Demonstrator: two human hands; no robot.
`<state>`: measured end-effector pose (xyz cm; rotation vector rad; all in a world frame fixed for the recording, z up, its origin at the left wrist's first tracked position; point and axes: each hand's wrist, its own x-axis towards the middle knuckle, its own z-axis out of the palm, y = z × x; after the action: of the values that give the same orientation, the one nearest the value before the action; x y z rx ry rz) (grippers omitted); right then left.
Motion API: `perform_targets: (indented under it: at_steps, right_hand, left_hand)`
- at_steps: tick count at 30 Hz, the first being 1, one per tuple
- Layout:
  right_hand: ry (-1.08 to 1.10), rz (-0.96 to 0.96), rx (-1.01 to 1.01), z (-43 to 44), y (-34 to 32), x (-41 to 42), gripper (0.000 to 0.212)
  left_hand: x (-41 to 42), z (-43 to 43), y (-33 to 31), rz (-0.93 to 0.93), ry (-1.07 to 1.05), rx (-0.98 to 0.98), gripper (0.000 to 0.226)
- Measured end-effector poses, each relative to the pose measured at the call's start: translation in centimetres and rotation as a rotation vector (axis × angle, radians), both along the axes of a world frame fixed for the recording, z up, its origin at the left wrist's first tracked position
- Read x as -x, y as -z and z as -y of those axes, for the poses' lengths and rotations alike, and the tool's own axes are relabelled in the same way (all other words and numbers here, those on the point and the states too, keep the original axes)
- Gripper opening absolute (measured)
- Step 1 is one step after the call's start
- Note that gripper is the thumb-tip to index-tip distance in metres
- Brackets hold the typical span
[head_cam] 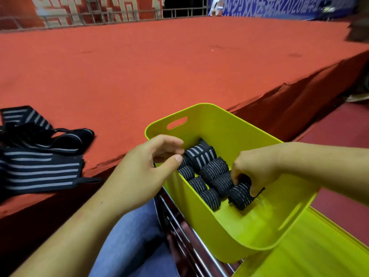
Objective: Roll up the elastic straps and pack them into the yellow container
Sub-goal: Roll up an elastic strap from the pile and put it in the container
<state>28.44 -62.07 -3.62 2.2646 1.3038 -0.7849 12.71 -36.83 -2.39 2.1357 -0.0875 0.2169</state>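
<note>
Rolled straps [212, 171] in the yellow container [219, 111]
Right hand [257, 166] pinches a roll [239, 195] at its 4 o'clock; left hand [143, 168] curls over the 9 o'clock rim, grip unclear.

the yellow-green plastic container [225, 128], oblong with rounded corners and a slot handle in its far end wall, stands tilted. inside it, black elastic strap rolls with grey stripes [207, 172] lie in two rows, touching one another. a single strap roll [240, 195] lies at the near end of the rows, its loose tail sticking out, gripped by the right hand [257, 166]. unrolled striped straps [40, 168] lie in a heap well apart, to the left of the container.
</note>
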Motion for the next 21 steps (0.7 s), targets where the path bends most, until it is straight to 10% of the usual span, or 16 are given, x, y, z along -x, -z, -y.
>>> perform_targets:
  at_steps: [21]
  right_hand:
    - [-0.062, 0.052, 0.021, -1.1, 3.4, 0.4, 0.052]
  left_hand:
    - [0.4, 0.3, -0.1, 0.021, -0.031, -0.123, 0.021]
